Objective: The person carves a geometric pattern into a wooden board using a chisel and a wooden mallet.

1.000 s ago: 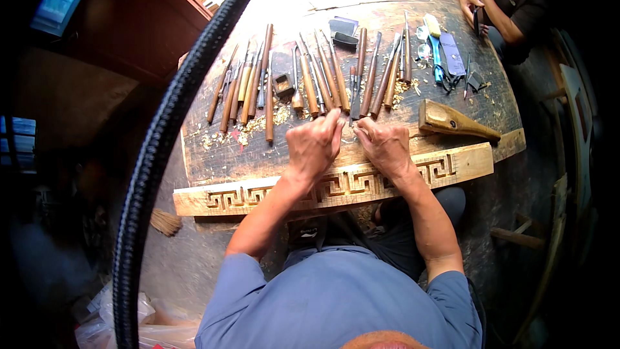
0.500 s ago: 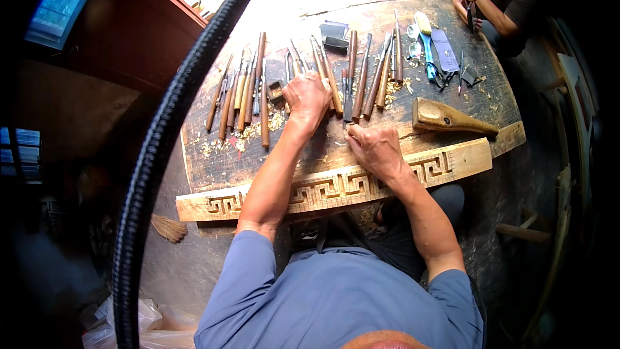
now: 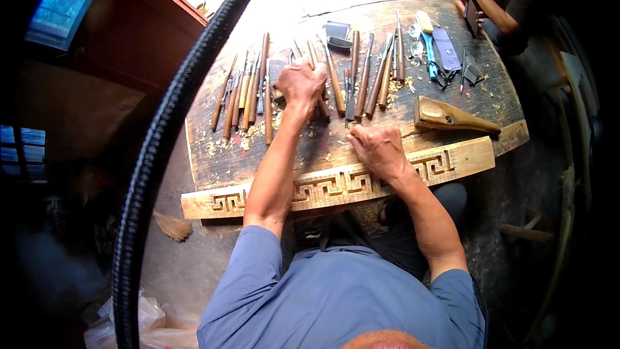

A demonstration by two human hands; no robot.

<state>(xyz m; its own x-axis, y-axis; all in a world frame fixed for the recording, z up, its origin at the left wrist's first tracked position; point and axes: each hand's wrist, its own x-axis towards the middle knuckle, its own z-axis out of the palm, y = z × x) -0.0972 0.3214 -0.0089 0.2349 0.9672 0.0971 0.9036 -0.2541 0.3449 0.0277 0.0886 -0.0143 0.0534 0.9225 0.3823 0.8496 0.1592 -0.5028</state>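
My left hand (image 3: 301,84) is closed around a wood-handled carving chisel (image 3: 321,109) in the middle of the tool row; its blade shows beyond my knuckles. My right hand (image 3: 381,148) is in a loose fist just behind the carved board (image 3: 475,157), its fingertips near the end of a dark flat chisel (image 3: 350,98). Whatever the fist holds is hidden. The pale board, cut with a geometric key pattern, lies along the table's near edge, under my forearms. More chisels (image 3: 268,106) lie on both sides of my left hand, handles mostly toward me.
A wooden mallet (image 3: 452,116) lies to the right. Beyond it are a blue-handled brush (image 3: 427,45), glasses (image 3: 415,48) and a purple packet (image 3: 445,49). Sharpening stones (image 3: 338,32) sit at the back. Shavings (image 3: 248,137) litter the table. Another person (image 3: 494,0) sits far right holding a dark flat object.
My left hand has shifted slightly left and turned, drawing closed over a chisel. My right hand has barely moved. The other person's dark object has turned.
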